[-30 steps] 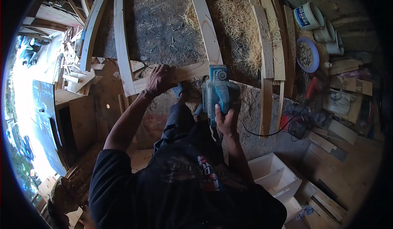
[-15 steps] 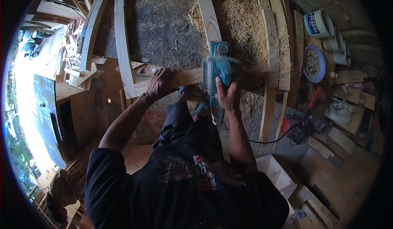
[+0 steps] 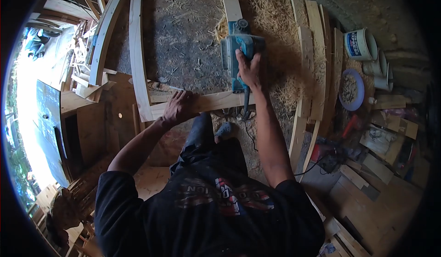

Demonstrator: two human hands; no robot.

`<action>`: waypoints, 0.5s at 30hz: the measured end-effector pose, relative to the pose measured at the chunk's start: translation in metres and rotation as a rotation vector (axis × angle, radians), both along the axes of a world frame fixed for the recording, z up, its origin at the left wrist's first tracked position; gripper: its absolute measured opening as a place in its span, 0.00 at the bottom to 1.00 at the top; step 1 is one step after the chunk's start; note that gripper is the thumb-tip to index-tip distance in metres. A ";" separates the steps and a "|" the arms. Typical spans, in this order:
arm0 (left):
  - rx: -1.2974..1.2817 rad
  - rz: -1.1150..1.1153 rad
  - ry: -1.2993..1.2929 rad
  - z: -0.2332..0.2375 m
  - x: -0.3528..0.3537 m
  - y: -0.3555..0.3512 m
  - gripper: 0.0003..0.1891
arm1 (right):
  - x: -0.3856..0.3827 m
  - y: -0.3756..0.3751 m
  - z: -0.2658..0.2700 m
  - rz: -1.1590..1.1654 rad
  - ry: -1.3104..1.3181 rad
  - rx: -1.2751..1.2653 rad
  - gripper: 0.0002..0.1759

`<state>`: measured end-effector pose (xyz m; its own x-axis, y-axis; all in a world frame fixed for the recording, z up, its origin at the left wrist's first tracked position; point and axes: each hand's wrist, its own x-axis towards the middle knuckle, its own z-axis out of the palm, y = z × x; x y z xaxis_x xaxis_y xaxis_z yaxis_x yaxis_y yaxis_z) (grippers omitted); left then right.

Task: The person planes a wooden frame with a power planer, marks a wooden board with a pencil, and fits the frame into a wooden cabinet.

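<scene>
In the head view, the power planer sits on the right rail of the wooden frame, by its near corner. The right hand has its fingers wrapped around the planer's handle; the left hand has fingers clamped over the frame's near rail. Ideally, press evenly, hold the planer flat, brace the frame, and leave the cord, hanging past the frame's near side, slack.

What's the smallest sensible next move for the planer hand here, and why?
I'd probably have the right hand slide the planer a little farther along the long rail, away from the body. The rail runs on past the planer's far end, and the left hand lies on the near rail, apart from the planer.
</scene>
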<state>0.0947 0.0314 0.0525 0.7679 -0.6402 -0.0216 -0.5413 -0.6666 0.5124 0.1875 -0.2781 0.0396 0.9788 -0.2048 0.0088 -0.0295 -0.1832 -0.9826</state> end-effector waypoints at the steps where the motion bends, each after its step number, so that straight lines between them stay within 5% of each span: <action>1: -0.002 -0.012 -0.006 -0.003 -0.001 0.001 0.39 | 0.014 0.004 0.002 -0.031 -0.018 0.027 0.23; 5: -0.022 -0.008 -0.023 -0.002 0.002 -0.001 0.35 | 0.071 0.002 0.050 0.024 0.026 -0.056 0.20; 15: 0.035 -0.031 0.057 -0.003 0.008 0.004 0.33 | 0.206 0.009 0.065 0.073 -0.032 -0.077 0.24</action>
